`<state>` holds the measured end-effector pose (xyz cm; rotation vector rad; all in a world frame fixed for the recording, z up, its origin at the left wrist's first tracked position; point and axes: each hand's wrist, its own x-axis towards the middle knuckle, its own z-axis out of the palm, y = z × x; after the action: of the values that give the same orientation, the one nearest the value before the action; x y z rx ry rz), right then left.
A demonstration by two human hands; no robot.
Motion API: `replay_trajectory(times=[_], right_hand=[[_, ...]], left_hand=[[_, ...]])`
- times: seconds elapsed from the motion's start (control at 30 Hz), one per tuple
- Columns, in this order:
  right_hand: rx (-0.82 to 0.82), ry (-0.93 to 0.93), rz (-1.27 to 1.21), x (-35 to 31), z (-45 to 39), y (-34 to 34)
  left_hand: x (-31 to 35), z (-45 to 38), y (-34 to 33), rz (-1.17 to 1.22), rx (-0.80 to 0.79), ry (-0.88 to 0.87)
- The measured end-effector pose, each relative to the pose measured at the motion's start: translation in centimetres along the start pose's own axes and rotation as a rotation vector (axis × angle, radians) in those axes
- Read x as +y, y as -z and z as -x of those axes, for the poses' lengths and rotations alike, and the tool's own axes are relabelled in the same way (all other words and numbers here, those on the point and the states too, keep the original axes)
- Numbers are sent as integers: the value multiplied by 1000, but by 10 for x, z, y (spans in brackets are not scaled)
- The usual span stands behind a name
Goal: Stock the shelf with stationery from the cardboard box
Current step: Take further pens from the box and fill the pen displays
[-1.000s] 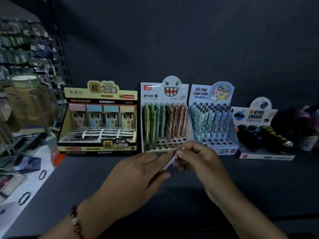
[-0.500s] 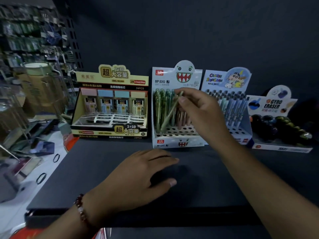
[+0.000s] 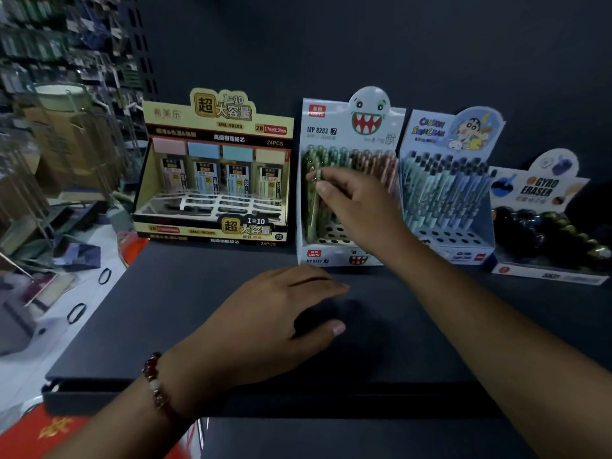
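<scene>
Pencil (image 3: pixel 314 207), seemingly upright in the display box (image 3: pixel 334 253), is pinched by right hand (image 3: pixel 357 207).

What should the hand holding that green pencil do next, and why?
Probably push the green pencil down into its hole and let go: the right hand pinches its top, and its tip already reaches the holed tray of the monster display box.
</scene>
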<state>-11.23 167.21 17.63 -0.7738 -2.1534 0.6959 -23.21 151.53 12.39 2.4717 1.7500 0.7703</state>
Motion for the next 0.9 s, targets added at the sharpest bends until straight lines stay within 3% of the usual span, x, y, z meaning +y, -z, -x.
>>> replay_trajectory(times=[0.23,0.4,0.5,0.63,0.9], right_hand=[[35,-39,-16,-5,11,6],[-41,-92,18,1,83,56],[-96,-112,132,11,164,100],[-38,-221,223,18,302,154],[284,-830,231,13,631,222]], left_hand=[[3,1,0,33,26,27],[24,7,-3,65,92,37],[62,13,-16,102,69,-6],[136,18,-57,180,-60,-109],[340,40,-214,382,-500,-368]])
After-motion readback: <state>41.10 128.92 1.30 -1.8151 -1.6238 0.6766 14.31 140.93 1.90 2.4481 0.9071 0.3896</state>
